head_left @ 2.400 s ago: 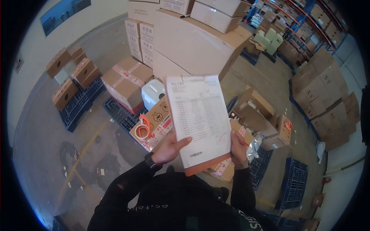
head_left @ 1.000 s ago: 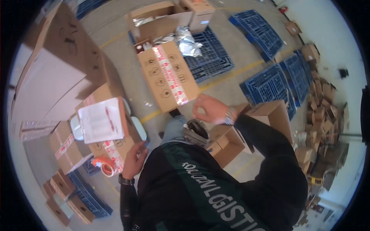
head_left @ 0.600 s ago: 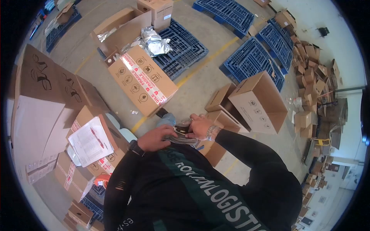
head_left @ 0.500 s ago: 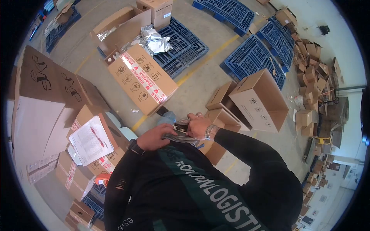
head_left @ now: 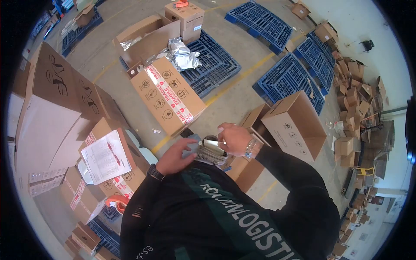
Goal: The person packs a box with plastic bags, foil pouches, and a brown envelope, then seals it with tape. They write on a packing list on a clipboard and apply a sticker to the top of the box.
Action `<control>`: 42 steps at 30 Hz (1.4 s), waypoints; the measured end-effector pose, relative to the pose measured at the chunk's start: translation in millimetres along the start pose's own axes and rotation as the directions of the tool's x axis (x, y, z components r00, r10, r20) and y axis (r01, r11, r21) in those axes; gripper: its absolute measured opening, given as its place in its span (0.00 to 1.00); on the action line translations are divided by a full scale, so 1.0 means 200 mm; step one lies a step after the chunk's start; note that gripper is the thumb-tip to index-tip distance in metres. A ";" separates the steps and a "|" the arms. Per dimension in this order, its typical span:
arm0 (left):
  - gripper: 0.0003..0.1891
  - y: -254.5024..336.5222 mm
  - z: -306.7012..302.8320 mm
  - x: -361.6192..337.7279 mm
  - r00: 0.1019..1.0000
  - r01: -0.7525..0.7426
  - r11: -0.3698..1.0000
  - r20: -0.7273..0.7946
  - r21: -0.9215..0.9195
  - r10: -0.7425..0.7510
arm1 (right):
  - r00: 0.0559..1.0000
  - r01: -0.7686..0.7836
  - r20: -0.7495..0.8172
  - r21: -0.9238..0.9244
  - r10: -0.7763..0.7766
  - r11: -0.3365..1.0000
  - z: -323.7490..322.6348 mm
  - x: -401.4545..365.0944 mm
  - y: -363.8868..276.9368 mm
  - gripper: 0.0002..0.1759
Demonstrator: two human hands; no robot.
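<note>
A grey pouch-like bag (head_left: 212, 157) sits at my waist with its top gaping and pale, flat items showing inside. Over its right side, the bent fingers of my right hand (head_left: 236, 139) are closed on a small white object (head_left: 212, 143), too unclear to name. On the bag's left side my left hand (head_left: 177, 157) has its fingers stretched out and apart, fingertips close to the bag's edge. A carton with red-and-white FRAGILE tape (head_left: 167, 97) lies beyond my hands. Open empty cartons (head_left: 294, 125) stand to the right.
Silver foil packs (head_left: 184, 58) lie on a blue pallet (head_left: 212, 65) beside more cartons. At left, a printed sheet with a red pen (head_left: 106, 157) rests on boxes, near an orange tape dispenser (head_left: 117, 203). Cardboard (head_left: 351, 86) is heaped along the right wall.
My hands have moved apart over the bag, and its opening shows more. A white object now appears at my right hand's fingers. The left fingers have straightened, and the view has shifted slightly.
</note>
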State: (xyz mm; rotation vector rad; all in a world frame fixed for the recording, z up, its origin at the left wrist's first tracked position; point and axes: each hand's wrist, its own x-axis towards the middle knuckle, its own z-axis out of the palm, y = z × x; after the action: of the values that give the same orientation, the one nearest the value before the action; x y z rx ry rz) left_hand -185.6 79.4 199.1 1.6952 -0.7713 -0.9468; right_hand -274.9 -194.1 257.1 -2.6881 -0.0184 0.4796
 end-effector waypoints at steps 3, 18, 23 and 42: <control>0.26 -0.01 -0.06 -0.01 0.950 0.244 0.845 -0.060 -0.475 -0.308 | 0.986 0.113 -0.134 0.120 -0.097 0.986 -0.27 -0.03 -0.17 0.06; 0.13 0.56 -0.23 -0.36 0.822 -0.116 0.941 -0.562 -0.319 -0.089 | 0.733 0.677 -0.459 0.419 -0.501 0.605 -0.44 0.05 -0.60 0.15; 0.11 0.69 -0.19 -0.43 0.784 -0.139 0.989 -0.615 -0.040 0.085 | 0.751 0.639 -0.536 0.444 -0.386 0.628 -0.44 0.09 -0.71 0.11; 0.12 0.79 -0.25 -0.55 0.683 -0.328 0.866 -0.539 0.376 0.493 | 0.520 0.845 -0.599 0.257 -0.609 0.469 -0.51 0.10 -0.77 0.11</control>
State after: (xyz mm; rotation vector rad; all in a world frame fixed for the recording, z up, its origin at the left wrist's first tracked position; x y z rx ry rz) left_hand -205.5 148.6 384.3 1.7830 -0.7849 0.0646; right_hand -214.0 -90.4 399.3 -1.8763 -0.8125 -0.3752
